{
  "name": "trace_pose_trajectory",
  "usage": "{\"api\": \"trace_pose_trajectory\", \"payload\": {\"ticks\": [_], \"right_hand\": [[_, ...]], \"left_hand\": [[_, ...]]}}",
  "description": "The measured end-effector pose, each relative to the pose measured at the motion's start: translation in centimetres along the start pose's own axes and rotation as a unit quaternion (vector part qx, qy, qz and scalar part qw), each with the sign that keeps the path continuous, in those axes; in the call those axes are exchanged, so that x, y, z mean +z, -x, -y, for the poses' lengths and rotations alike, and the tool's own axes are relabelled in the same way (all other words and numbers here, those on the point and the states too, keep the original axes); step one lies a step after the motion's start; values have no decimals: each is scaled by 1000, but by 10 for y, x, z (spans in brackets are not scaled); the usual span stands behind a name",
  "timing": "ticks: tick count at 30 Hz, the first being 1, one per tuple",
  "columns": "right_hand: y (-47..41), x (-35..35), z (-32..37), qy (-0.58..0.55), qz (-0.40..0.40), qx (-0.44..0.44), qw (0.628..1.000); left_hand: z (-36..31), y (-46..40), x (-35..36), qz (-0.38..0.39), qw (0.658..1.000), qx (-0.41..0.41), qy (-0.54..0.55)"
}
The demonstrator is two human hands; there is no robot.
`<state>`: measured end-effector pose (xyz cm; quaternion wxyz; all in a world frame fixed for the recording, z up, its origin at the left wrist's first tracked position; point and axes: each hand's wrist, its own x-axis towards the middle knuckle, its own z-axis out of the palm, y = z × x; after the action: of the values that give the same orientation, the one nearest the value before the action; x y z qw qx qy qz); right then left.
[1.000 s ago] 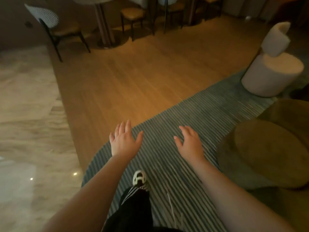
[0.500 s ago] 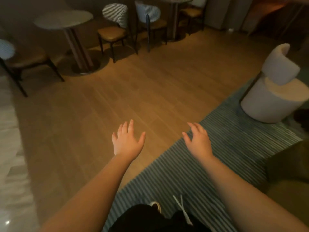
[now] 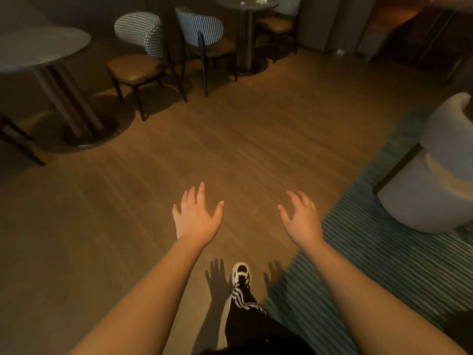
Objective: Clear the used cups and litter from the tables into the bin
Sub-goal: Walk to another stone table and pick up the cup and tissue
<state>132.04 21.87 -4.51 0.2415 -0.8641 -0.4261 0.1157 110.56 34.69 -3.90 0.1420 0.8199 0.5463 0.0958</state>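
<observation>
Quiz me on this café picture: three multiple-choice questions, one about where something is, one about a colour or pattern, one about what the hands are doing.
1. Where does the striped rug lie?
A. on the person's right
B. on the person's left
C. under the round tables

2. What pattern do the backs of the two chairs at the top show?
A. plain red
B. light-and-dark weave
C. flowers

3. What are the left hand and right hand doing?
A. holding cups
B. gripping a bin
C. open, holding nothing

Answers: 1 A, the rug fills the lower right; 2 B, both backs are woven; 3 C, fingers spread over bare floor.

Round table point(image 3: 38, 49) far left, two chairs point(image 3: 138, 62) right of it, second table point(image 3: 245, 6) behind them, rug point(image 3: 384, 252) right
</observation>
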Motion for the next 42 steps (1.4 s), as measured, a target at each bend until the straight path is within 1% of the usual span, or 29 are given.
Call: {"api": "trace_pose_trajectory", "payload": {"ticks": [3,9,15,21,24,26,30,36,42], "right_hand": [[-114,0,15,-2,-7,5,1000],[-305,-5,49,-9,-10,6,1000],[-495,24,65,-18,-17,27,999],[-719,64,96,-4,-4,22,1000],[-830,66,117,-16,-13,38,999],[-897,59,126,-16,-27,64,997],[-1011,45,135,-10,-40,64,997],[-1187,54,134,-19,-50,68,996],[-1414,68,113,-36,-51,51,997]], "left_hand": [[-14,-116,-3,6,1000,-20,-4],[-43,-309,-15,-1,1000,-21,6],[-60,-499,10,4,1000,-2,5],[-64,-732,36,18,1000,-3,0],[-69,-846,32,27,1000,-1,-11],[-77,-914,26,26,999,1,-23],[-104,-1034,24,16,999,20,-23],[-151,-1213,60,24,999,30,5],[-222,-1434,93,20,999,21,18]]}}
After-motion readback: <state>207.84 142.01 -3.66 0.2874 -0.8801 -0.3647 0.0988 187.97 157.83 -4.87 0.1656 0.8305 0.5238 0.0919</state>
